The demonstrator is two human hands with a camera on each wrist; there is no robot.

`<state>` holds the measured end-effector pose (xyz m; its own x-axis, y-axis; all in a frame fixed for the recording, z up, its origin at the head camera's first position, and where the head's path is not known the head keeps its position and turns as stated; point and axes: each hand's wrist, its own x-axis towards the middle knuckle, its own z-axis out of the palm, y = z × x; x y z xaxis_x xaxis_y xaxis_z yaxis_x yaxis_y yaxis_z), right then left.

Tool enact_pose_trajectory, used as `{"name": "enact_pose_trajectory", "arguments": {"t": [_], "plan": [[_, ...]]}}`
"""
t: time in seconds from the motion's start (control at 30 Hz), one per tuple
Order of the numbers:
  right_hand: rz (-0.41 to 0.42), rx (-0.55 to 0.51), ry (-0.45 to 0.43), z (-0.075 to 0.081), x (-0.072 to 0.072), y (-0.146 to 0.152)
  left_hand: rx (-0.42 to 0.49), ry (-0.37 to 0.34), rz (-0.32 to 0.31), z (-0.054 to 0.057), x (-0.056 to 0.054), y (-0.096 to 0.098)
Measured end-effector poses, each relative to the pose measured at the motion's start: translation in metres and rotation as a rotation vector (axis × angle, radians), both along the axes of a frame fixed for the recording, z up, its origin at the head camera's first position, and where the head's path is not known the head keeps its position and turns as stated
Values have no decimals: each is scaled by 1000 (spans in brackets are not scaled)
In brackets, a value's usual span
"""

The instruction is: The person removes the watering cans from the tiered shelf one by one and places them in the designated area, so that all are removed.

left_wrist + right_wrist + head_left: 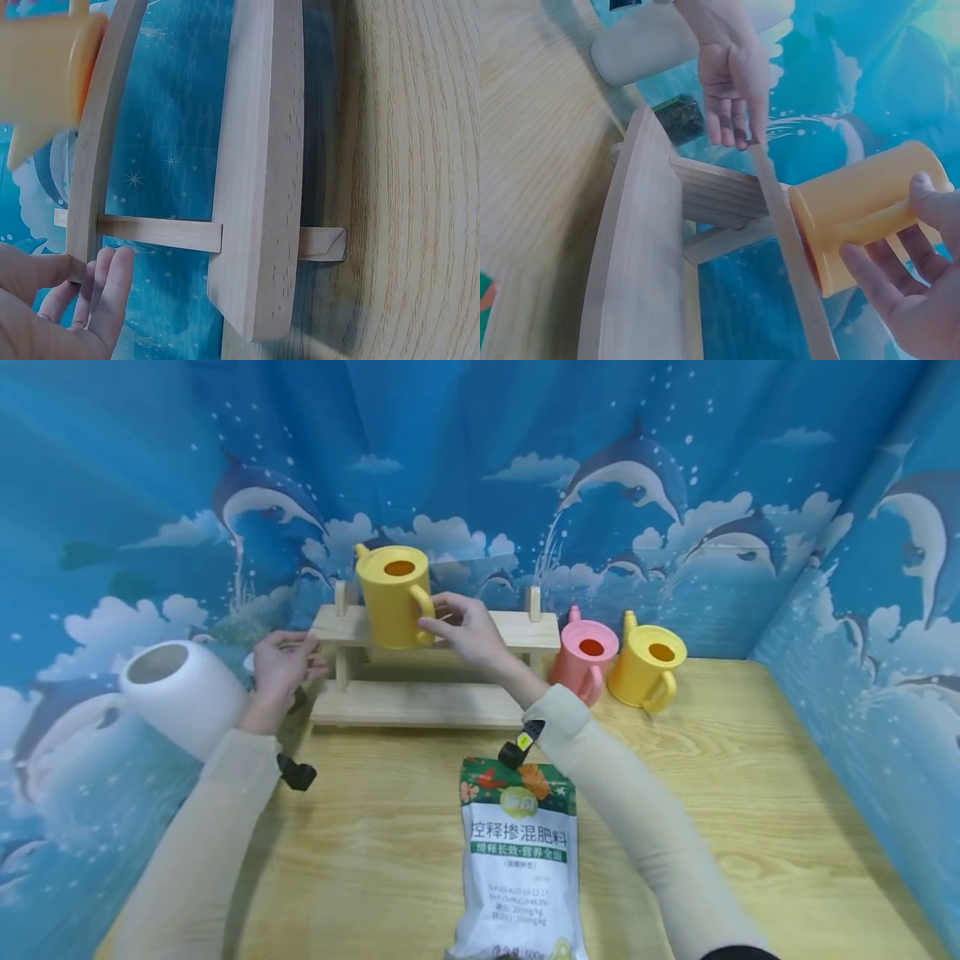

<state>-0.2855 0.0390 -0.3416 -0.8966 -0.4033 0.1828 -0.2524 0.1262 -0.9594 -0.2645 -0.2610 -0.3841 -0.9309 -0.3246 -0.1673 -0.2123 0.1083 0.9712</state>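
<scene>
A two-tier wooden shelf (420,703) stands at the back of the table. My left hand (281,672) pinches the left end of its upper board, thumb above and fingers underneath, as the left wrist view shows. By its handle, my right hand (472,631) holds a yellow watering can (386,610) upright at the upper board, left of the middle. The can's spout points back and to the left. In the right wrist view, the thumb and fingers (877,281) wrap the handle, and the can's base is right at the board's upper face.
A pink watering can (577,652) and another yellow watering can (647,652) stand right of the shelf. In front lies a fertilizer bag (519,877). A white vase (187,702) leans at the left; a dark-filled container (679,118) sits beyond the shelf's left end. Dolphin-print curtains enclose the table.
</scene>
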Motion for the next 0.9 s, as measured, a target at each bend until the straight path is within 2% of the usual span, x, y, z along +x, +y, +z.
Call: {"name": "enact_pose_trajectory", "arguments": {"t": [0.13, 0.37, 0.63, 0.8, 0.9], "plan": [[-28, -38, 16, 1, 8, 24, -47, -16, -3, 0, -1, 1], [-80, -90, 51, 5, 26, 78, -52, -26, 5, -1, 0, 3], [-186, -97, 163, 4, 44, 149, -58, -27, 14, 0, 1, 2], [-256, -83, 189, 3, 57, 196, -55, -34, 24, 0, 0, 2], [-305, -110, 196, 4, 66, 223, -55, -33, 22, 0, -1, 1]]}}
